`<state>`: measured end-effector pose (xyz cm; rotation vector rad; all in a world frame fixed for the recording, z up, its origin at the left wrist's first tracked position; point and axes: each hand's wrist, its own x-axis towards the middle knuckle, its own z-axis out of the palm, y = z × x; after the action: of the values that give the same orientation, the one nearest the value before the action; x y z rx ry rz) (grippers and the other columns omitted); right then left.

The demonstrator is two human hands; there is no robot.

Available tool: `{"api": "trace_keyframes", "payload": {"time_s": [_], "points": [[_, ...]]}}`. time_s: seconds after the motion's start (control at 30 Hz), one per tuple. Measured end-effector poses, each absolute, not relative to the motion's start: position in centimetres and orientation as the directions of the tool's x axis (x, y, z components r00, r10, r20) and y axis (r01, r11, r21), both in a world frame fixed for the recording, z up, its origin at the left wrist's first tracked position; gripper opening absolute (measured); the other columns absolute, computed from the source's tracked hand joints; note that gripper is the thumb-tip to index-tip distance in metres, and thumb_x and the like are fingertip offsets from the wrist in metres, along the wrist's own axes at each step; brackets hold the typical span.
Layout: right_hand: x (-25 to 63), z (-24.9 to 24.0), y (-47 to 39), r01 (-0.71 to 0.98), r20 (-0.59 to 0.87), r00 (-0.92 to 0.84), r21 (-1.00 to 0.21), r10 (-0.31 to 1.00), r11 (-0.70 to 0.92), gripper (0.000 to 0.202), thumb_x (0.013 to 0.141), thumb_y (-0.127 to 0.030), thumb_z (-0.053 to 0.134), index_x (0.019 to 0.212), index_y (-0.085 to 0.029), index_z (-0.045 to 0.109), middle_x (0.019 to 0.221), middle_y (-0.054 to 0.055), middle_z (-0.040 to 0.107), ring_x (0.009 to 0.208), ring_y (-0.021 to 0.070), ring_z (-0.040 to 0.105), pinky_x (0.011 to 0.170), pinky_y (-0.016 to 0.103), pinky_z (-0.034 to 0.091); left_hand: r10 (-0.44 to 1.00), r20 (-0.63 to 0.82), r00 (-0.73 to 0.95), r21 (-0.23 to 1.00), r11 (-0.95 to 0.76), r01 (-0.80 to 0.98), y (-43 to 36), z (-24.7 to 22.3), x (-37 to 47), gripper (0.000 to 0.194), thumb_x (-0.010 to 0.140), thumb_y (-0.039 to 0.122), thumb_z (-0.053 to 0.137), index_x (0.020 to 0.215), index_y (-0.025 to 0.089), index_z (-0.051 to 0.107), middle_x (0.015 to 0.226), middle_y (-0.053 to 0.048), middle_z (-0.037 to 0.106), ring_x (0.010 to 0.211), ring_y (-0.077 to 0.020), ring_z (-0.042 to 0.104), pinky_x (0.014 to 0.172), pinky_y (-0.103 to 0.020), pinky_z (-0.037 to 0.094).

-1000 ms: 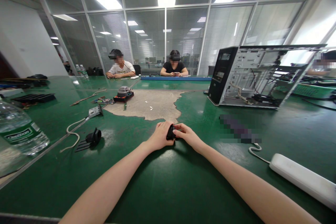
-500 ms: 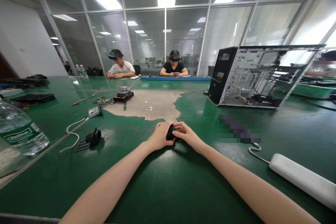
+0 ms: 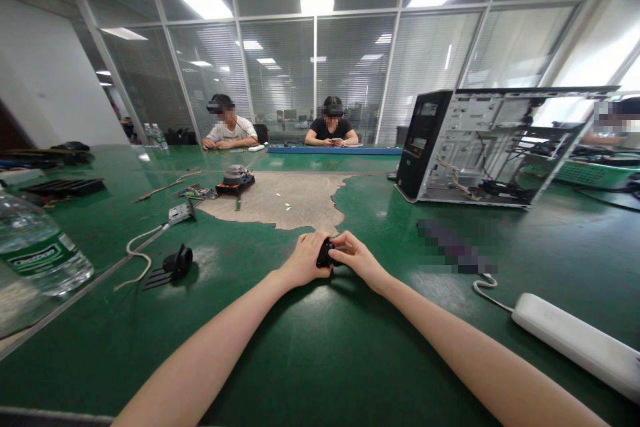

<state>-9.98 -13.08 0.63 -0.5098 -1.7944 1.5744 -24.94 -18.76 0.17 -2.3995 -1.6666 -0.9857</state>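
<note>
A small black object is held between my two hands, just above the green table; its kind is too small and too covered to make out. My left hand is wrapped round its left side, back of the hand upward. From the right, the fingers and thumb of my right hand pinch at its edge. Beyond my hands lies a bare tan patch with a few white scraps on it. A black plastic part with prongs lies left of my left forearm.
An opened computer case stands at the right, before a green basket. Nearer are a white power strip and a blurred-out item. A water bottle stands left; a speaker-like part sits farther back. Two people sit across the table.
</note>
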Motion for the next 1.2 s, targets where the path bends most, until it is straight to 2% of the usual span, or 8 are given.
{"api": "trace_keyframes", "payload": {"time_s": [0.17,0.4,0.57,0.73,0.83,0.97,1.2], "points": [[-10.2,0.4,-12.8,-0.066,0.172,-0.663,-0.983,0.729,0.172,0.028,0.063,-0.031,0.063,0.083,-0.019,0.047,0.088,0.001,0.053,0.077,0.0133,0.055,0.073,0.03,0.043,0.829,0.521,0.204,0.297,-0.4,0.867,-18.8,0.2,-24.8,0.055,0.057,0.023,0.06,0.106,0.021,0.035,0.1,-0.004,0.049,0.095,-0.0209,0.045,0.086,-0.036,0.028],[-9.6,1.1,-13.0,-0.109,0.211,-0.751,-0.974,0.626,0.197,0.034,0.059,-0.029,0.067,0.084,-0.021,0.045,0.085,-0.001,0.055,0.08,0.0132,0.054,0.074,0.03,0.043,0.829,0.522,0.199,0.308,-0.402,0.862,-18.7,0.1,-24.9,0.058,0.056,0.022,0.06,0.107,0.021,0.034,0.1,-0.003,0.049,0.095,-0.0207,0.045,0.086,-0.036,0.028],[-9.9,0.9,-13.0,-0.079,0.192,-0.696,-0.978,0.692,0.191,0.024,0.067,-0.034,0.059,0.082,-0.02,0.047,0.086,0.0,0.055,0.075,0.0115,0.053,0.071,0.029,0.043,0.829,0.523,0.197,0.32,-0.405,0.856,-18.9,0.4,-24.7,0.055,0.057,0.023,0.06,0.106,0.022,0.035,0.098,-0.003,0.05,0.095,-0.0207,0.046,0.086,-0.036,0.029],[-10.2,0.2,-12.4,-0.027,0.153,-0.671,-0.983,0.725,0.182,0.029,0.067,-0.036,0.058,0.088,-0.018,0.049,0.09,0.003,0.055,0.079,0.0135,0.053,0.073,0.031,0.043,0.837,0.51,0.197,0.326,-0.4,0.857,-19.0,0.7,-24.6,0.053,0.058,0.022,0.059,0.106,0.022,0.035,0.099,-0.003,0.05,0.095,-0.0209,0.046,0.086,-0.036,0.029],[-9.9,0.2,-12.2,-0.034,0.149,-0.698,-0.984,0.701,0.176,0.028,0.065,-0.034,0.061,0.086,-0.019,0.05,0.089,0.002,0.056,0.079,0.0136,0.054,0.074,0.031,0.043,0.834,0.515,0.199,0.331,-0.407,0.851,-19.0,0.7,-24.6,0.053,0.057,0.021,0.059,0.105,0.022,0.035,0.098,-0.003,0.05,0.094,-0.0205,0.046,0.086,-0.036,0.029],[-9.5,0.8,-12.7,-0.096,0.192,-0.745,-0.978,0.639,0.183,0.035,0.059,-0.027,0.067,0.087,-0.022,0.046,0.084,-0.001,0.056,0.081,0.0135,0.053,0.074,0.031,0.043,0.842,0.502,0.197,0.332,-0.398,0.855,-18.9,0.7,-24.6,0.056,0.055,0.02,0.059,0.105,0.022,0.035,0.097,-0.003,0.05,0.093,-0.0211,0.047,0.085,-0.037,0.029],[-10.0,0.6,-12.9,-0.086,0.19,-0.683,-0.98,0.705,0.18,0.025,0.066,-0.032,0.06,0.083,-0.02,0.048,0.087,0.0,0.055,0.075,0.0119,0.053,0.073,0.03,0.042,0.83,0.521,0.199,0.32,-0.407,0.856,-18.9,0.6,-24.6,0.054,0.057,0.021,0.059,0.105,0.021,0.035,0.098,-0.003,0.05,0.094,-0.0206,0.046,0.086,-0.036,0.029]]}}
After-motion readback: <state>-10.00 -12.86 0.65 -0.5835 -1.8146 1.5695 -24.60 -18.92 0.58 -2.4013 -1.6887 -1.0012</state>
